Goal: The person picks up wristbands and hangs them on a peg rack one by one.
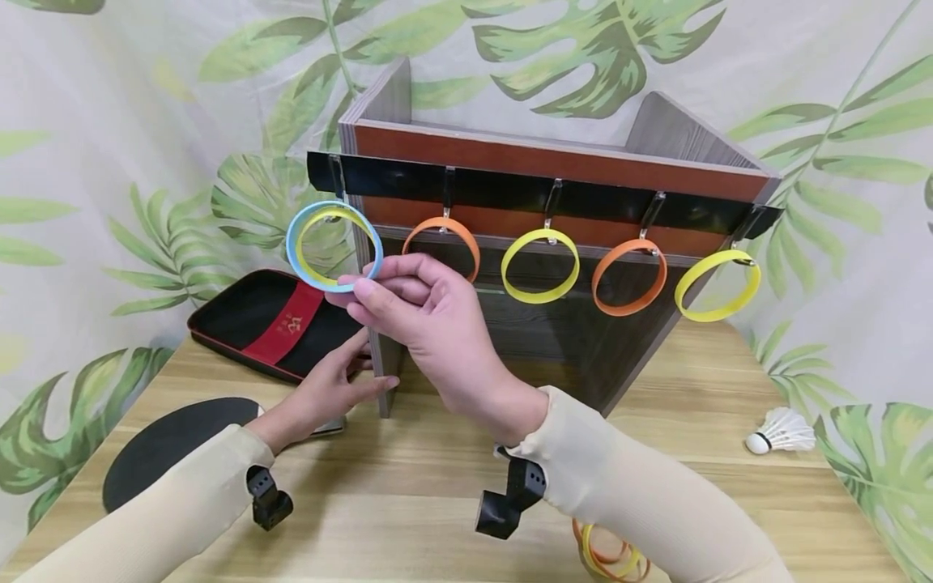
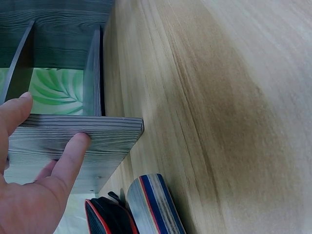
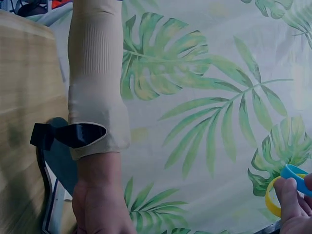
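The blue band looks smooth and rubbery to me, the black strip glossy, like plastic; from here I make out wood grain on stand and desk, ribbed cloth on the sleeves.

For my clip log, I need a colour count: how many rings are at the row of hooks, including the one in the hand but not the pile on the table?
Blue ring: 1, in the right grip
Yellow rings: 3
Orange rings: 2
Total: 6
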`<state>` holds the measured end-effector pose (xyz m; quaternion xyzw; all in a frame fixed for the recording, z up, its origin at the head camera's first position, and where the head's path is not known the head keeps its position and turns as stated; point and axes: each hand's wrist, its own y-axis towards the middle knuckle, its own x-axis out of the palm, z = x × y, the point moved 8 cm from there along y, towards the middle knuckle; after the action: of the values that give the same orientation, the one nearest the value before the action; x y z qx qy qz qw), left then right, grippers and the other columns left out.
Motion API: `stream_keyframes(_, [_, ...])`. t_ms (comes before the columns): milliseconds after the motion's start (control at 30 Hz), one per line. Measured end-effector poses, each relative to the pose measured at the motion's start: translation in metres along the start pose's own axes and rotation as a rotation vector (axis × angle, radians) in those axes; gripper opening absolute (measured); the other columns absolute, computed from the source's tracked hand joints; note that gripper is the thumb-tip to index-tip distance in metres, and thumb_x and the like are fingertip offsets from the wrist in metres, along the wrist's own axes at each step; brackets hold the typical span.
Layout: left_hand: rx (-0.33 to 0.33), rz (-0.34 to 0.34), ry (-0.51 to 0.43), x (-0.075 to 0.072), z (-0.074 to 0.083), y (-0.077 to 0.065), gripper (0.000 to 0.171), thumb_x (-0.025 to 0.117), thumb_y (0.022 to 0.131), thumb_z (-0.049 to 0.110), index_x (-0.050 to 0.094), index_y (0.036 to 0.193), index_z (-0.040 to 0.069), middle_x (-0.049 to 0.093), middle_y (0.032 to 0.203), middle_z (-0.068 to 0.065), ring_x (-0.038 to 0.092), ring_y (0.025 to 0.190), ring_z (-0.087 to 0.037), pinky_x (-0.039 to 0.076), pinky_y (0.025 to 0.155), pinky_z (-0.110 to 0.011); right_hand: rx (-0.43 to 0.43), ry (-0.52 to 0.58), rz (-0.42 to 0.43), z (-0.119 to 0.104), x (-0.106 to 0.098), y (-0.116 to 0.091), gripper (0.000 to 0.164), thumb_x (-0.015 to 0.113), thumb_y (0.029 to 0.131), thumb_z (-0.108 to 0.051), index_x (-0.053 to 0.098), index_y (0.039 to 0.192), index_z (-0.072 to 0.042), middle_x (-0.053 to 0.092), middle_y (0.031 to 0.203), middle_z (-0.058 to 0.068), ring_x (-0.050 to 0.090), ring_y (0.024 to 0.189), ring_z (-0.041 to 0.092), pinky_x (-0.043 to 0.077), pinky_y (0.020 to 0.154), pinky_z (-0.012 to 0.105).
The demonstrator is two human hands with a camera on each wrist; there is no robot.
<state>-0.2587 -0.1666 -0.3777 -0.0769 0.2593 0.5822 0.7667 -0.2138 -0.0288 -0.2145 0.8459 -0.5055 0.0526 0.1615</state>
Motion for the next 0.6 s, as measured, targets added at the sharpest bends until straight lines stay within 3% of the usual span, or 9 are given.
stream_keyframes(300, [0.0,0.009,-0.016,-0.003,0.004,-0.004,0.072,0.075,0.097,0.014,0.038,0.16,0.011,0.052,0.156,-0.016,0.06,0.135,-0.043,0.048,0.11,-0.061,0.047,-0.017,-0.051,0.009,0.005,-0.005,0.027,0.059,0.104,0.002,0.055,0.13,0.008,0.065,0.133,0.035,0.067,0.125,0.044,0.057,0.102,0.034])
stream_keyframes(600, [-0.038,-0.002,-0.01,0.0,0.003,-0.006,0.066,0.075,0.098,0.018,0.043,0.155,0.009,0.055,0.154,-0.016,0.058,0.137,-0.04,0.046,0.113,-0.063,0.097,-0.08,-0.124,0.015,0.002,-0.015,0.034,0.057,0.107,-0.004,0.056,0.14,0.005,0.066,0.14,0.028,0.067,0.129,0.035,0.053,0.109,0.032])
